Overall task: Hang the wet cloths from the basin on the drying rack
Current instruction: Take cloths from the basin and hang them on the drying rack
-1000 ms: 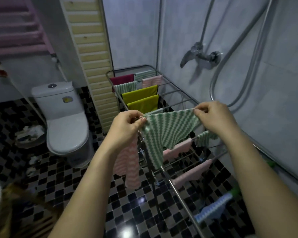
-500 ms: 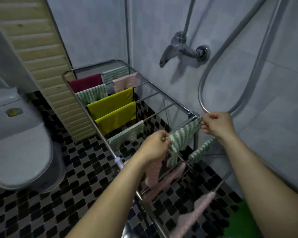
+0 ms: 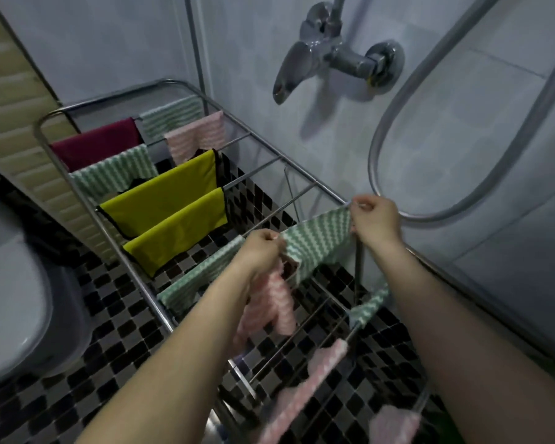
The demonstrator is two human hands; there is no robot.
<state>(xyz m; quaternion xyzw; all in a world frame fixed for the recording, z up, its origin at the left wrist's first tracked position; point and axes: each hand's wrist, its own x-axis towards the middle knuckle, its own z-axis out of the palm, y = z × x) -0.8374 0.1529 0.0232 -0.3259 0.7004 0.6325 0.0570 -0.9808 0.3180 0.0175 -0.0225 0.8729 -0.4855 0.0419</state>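
Both hands are on one green striped cloth (image 3: pixel 318 241), stretched out above the middle of the drying rack (image 3: pixel 109 98). The left hand (image 3: pixel 260 251) has thumb and fingers pinched tight on the cloth's left top corner. The right hand (image 3: pixel 377 219) is pinched the same way on the right top corner, up by the rack's wall-side rail. The top edge is taut between them and the rest sags down among the rods; can't tell if it rests on a rod. A pink striped cloth (image 3: pixel 276 309) dangles right under the left hand, and it's unclear whether that hand holds it or it hangs off a rod. Far end of the rack is loaded: a maroon cloth (image 3: pixel 96 142), a striped green one (image 3: pixel 116 174), a pale pink one (image 3: pixel 196 139) and two yellow cloths (image 3: pixel 167 193). Another green cloth (image 3: pixel 202 277) sits on the rod just left of the left hand. The near rods carry blurred pink cloths (image 3: pixel 318 373). The shower tap (image 3: pixel 318 59) and hose (image 3: pixel 462 155) are on the wall to the right, and the toilet (image 3: pixel 13 299) is at the left on a checkered tile floor (image 3: pixel 93 331).
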